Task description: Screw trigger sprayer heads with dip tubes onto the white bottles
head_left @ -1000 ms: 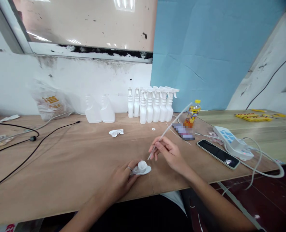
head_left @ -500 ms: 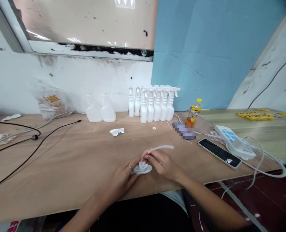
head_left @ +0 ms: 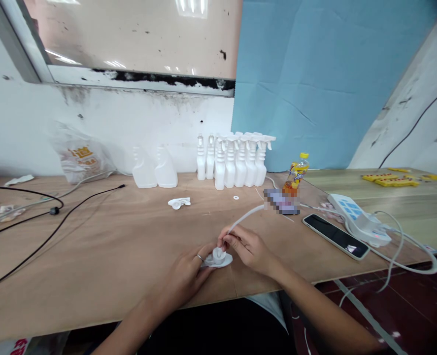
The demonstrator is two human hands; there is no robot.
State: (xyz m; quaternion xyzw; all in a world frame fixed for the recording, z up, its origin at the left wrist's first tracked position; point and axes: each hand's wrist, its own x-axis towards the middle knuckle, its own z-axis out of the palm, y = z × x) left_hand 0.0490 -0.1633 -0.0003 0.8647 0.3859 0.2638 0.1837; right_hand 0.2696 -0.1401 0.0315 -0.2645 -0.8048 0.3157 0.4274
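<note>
My left hand (head_left: 191,268), with a ring on one finger, holds a white plastic spray head (head_left: 221,260) against the wooden table near its front edge. The round collar of the spray head faces up. My right hand (head_left: 246,248) pinches a thin white tube (head_left: 245,216) just above that collar. From my fingertips the tube curves up and to the right. Whether its lower end sits inside the collar is hidden by my fingers. Another white spray head (head_left: 179,202) lies farther back, and a small white ring (head_left: 236,197) is to its right.
White spray bottles (head_left: 240,165) stand by the wall, with two bottles without heads (head_left: 165,170) to their left. On the right are a drink bottle (head_left: 295,175), a phone (head_left: 335,236) and a power strip (head_left: 358,219). Black cables (head_left: 74,212) cross the left side.
The free end of the tube has swung upward, so the tube now rises more steeply from my right fingertips. Both hands have stayed almost in place.
</note>
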